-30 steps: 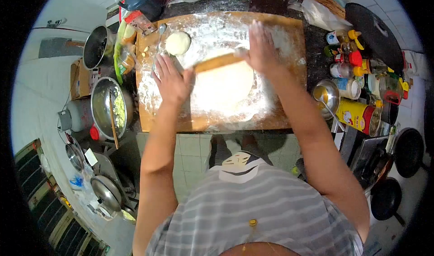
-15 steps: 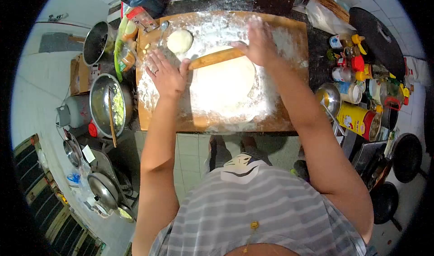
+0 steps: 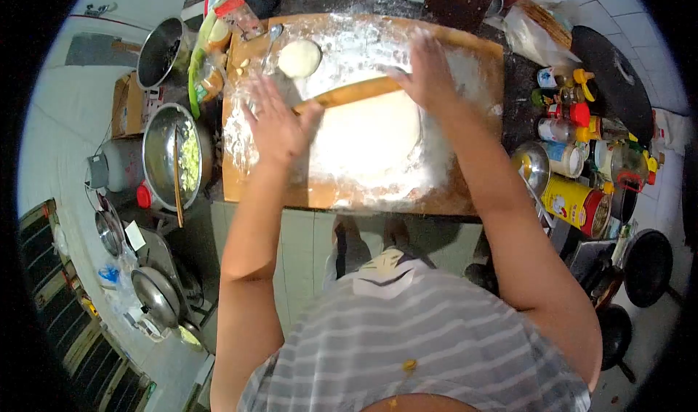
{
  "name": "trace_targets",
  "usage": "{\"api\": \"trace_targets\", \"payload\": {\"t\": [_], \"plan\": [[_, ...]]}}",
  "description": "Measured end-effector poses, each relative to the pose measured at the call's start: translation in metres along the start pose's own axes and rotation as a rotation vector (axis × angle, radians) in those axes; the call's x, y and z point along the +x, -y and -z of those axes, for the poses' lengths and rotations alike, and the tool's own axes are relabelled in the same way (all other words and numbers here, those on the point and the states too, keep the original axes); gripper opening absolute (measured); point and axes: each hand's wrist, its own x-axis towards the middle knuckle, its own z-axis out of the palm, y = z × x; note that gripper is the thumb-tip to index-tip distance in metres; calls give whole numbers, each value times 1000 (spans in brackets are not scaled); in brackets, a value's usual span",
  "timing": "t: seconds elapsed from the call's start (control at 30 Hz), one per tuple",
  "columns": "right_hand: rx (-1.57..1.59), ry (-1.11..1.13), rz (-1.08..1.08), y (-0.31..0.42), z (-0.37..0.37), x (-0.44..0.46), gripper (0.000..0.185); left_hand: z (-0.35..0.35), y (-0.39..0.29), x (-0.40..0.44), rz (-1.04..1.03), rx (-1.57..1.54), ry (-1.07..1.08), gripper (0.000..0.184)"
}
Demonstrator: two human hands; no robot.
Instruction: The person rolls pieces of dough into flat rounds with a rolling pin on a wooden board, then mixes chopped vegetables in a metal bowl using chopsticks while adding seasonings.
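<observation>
A wooden rolling pin (image 3: 356,92) lies at a slight slant across the upper part of a flat sheet of dough (image 3: 367,132). My left hand (image 3: 280,121) rests on the pin's left end, palm down, with fingers stretched out and apart. At the other end, my right hand (image 3: 430,74) presses with its palm, fingers extended forward and blurred. Beyond the pin sits a smaller round piece of dough (image 3: 299,58). Flour covers much of the wooden board (image 3: 476,56) beneath. Both palms hide the ends of the pin.
To the left stands a metal bowl (image 3: 206,157) with chopped greens and chopsticks (image 3: 178,183). A dark pot (image 3: 161,52), green onion (image 3: 196,70) and spoon (image 3: 273,37) are near the board's upper left. Several jars, a yellow can (image 3: 567,200) and dark pans (image 3: 647,266) crowd the right.
The whole view has shifted slightly. Both hands and the rolling pin have come a little nearer to me relative to the round dough piece, with the palms still on the pin.
</observation>
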Motion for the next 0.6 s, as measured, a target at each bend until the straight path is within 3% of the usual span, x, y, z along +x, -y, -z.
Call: {"api": "trace_targets", "payload": {"t": [0.03,0.1,0.17,0.23,0.27,0.33,0.4,0.5,0.57,0.6], "plan": [[69,90,-40,-5,10,-23,86,3,-5,-26,-83,-9,131,98],[-271,496,-64,3,43,-102,87,10,-17,-105,-198,-96,316,101],[-148,208,160,-14,32,-177,87,16,-22,-135,-219,-152,428,101],[-247,412,67,8,47,-139,87,27,-24,-139,-194,-118,536,98],[-297,510,21,21,51,-110,86,-3,-6,-128,-171,-108,305,92],[-108,166,103,25,33,-30,79,-12,1,-47,81,-110,137,88],[-78,-118,155,2,-9,30,79,-25,18,21,141,-69,-117,94],[-10,25,94,-5,13,-3,83,3,-9,-3,-30,7,129,98],[-252,383,38,-16,28,-85,82,19,-19,-81,-194,-42,311,102],[-356,333,145,-24,28,-140,82,21,-20,-119,-277,-92,358,104]]}}
